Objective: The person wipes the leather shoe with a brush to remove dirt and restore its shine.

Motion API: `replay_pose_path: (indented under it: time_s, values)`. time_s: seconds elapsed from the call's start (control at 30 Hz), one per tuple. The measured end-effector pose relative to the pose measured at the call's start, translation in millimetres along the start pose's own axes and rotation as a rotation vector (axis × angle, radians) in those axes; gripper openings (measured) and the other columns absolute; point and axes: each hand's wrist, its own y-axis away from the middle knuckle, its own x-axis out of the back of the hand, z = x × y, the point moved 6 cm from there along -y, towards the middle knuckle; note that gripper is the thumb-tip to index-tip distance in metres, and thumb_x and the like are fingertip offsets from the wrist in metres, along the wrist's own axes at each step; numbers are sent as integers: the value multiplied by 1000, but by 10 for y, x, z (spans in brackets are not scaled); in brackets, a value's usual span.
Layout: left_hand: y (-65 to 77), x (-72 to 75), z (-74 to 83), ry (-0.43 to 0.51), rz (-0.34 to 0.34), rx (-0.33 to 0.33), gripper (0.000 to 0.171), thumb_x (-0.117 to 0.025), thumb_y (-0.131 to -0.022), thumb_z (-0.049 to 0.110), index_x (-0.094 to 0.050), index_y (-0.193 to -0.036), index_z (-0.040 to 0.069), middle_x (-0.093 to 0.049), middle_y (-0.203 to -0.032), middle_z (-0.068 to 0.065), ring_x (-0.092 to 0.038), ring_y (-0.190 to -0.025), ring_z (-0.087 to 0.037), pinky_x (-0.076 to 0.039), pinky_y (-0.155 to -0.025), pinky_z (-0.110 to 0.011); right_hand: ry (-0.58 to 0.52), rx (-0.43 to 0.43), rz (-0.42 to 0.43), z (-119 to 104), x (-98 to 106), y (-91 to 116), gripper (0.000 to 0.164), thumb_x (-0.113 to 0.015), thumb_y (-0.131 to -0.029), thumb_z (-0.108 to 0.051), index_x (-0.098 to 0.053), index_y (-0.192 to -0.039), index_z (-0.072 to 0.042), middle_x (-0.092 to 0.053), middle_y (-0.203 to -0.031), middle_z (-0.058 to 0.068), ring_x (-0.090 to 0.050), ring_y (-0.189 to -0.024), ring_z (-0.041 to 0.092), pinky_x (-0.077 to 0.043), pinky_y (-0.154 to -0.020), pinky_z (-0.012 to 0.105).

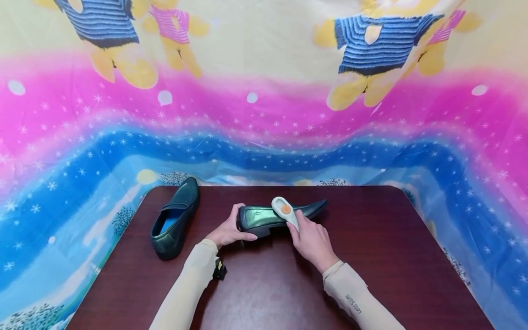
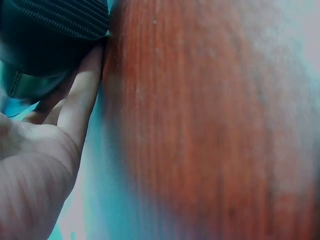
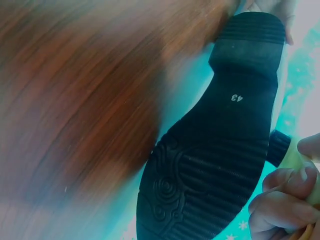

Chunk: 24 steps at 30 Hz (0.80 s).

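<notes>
A black leather shoe (image 1: pixel 256 217) with a shiny greenish insole is held tilted over the table, toe to the right. My left hand (image 1: pixel 231 231) grips its heel, thumb on the near side. With my right hand (image 1: pixel 314 240) I hold a small brush by its pale handle (image 1: pixel 284 209), which has an orange spot; its head lies against the shoe's upper near the opening. In the right wrist view the dark bristles (image 3: pixel 279 148) show beside the shoe's patterned sole (image 3: pixel 220 165), marked 43. The left wrist view shows my fingers (image 2: pixel 82 97) against the dark heel.
A second black loafer (image 1: pixel 175 220) with a blue insole stands at the table's left side. The dark red-brown wooden table (image 1: pixel 392 256) backs onto a printed cloth (image 1: pixel 255 114) with bears and snowflakes. A small black device (image 1: pixel 220 269) sits at my left wrist.
</notes>
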Motion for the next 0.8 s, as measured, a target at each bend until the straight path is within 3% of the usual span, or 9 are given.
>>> replay_pose_path:
  time_s: [0.13, 0.3, 0.4, 0.57, 0.8]
  values:
    - [-1, -15, -26, 11, -6, 7, 110, -92, -79, 29, -17, -158, 18, -44, -149, -13, -50, -130, -28, -43, -107, -43, -45, 4, -34, -38, -50, 46, 27, -63, -104, -32, -55, -118, -10, -58, -73, 1, -44, -51, 15, -37, -48, 31]
    - [-3, 6, -5, 26, 0, 5, 107, -92, -78, 28, -20, -157, 22, -44, -150, -14, -48, -132, -30, -41, -109, -43, 8, 165, -42, -169, -132, 84, 25, -62, -104, -33, -54, -113, -11, -51, -76, -4, -42, -52, 12, -34, -47, 27]
    - [0, 19, 16, 26, 0, -2, 107, -92, -78, 28, -20, -156, 22, -44, -150, -14, -48, -133, -30, -40, -110, -44, 59, 198, -13, -180, -147, 92, 24, -63, -104, -33, -53, -111, -11, -53, -78, -3, -43, -51, 14, -33, -46, 28]
    - [2, 26, -4, 14, -1, 11, 107, -92, -78, 28, -19, -156, 22, -44, -150, -15, -48, -133, -30, -40, -110, -44, 63, 156, -1, -12, -45, 110, 24, -65, -102, -32, -55, -109, -12, -57, -77, -1, -42, -50, 14, -33, -45, 29]
    - [10, 19, -11, -13, 5, 6, 109, -94, -76, 31, -20, -156, 24, -45, -149, -13, -50, -131, -29, -43, -108, -45, 34, 22, 3, 469, 189, 161, 23, -67, -101, -30, -53, -106, -12, -51, -69, 1, -38, -49, 16, -31, -44, 31]
